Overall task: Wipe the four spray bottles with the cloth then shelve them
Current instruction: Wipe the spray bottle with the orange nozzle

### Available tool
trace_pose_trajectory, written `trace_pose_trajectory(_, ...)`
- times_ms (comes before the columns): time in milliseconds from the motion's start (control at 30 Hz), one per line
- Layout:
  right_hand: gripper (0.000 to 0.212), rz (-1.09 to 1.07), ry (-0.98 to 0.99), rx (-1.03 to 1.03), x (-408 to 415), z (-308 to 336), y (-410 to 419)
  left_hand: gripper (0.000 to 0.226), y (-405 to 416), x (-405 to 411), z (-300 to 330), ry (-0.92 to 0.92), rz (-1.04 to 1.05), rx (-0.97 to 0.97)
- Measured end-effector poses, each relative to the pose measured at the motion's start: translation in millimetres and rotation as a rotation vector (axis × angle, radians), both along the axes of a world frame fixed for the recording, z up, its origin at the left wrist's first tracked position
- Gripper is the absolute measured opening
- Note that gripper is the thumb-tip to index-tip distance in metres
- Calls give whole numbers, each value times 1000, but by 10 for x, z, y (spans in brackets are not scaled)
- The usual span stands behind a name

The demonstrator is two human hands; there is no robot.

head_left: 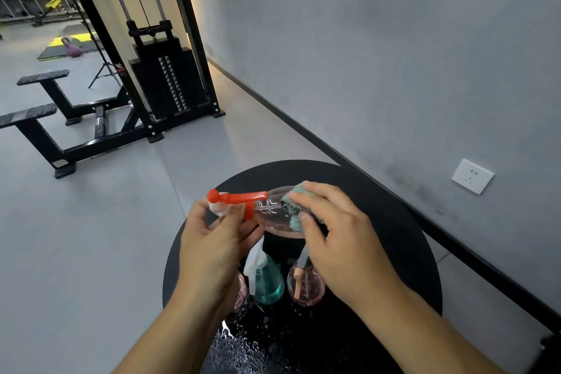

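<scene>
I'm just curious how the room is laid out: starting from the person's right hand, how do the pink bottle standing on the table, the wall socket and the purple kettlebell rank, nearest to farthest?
From the right hand:
1. Pink bottle, standing on the table just beneath the hand.
2. Wall socket, on the wall to the right.
3. Purple kettlebell, far off on the floor mat, upper left.

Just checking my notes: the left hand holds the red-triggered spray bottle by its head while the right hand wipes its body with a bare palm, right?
Not quite. The head view shows the right hand pressing a teal cloth against the spray bottle, not a bare palm. The left hand does hold its red-triggered head.
</scene>
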State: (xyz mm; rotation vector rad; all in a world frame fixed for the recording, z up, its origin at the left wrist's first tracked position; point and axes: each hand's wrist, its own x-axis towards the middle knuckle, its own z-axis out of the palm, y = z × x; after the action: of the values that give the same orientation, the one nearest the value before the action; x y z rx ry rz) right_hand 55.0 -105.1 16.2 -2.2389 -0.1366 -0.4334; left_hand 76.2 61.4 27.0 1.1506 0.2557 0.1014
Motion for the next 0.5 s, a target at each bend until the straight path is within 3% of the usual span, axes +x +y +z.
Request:
trace_pose_trajectory(200,36,-122,21,81,88,13,-133,11,17,-6,48,-21,-19,-30)
trace_pose_trajectory(367,35,59,5,-59,-5,-1,15,15,-11,-12,-9,-20,-28,39)
trace_pose_trajectory(500,35,-44,30,-1,59,12,-77,15,-3,1,0,-29,-27,27)
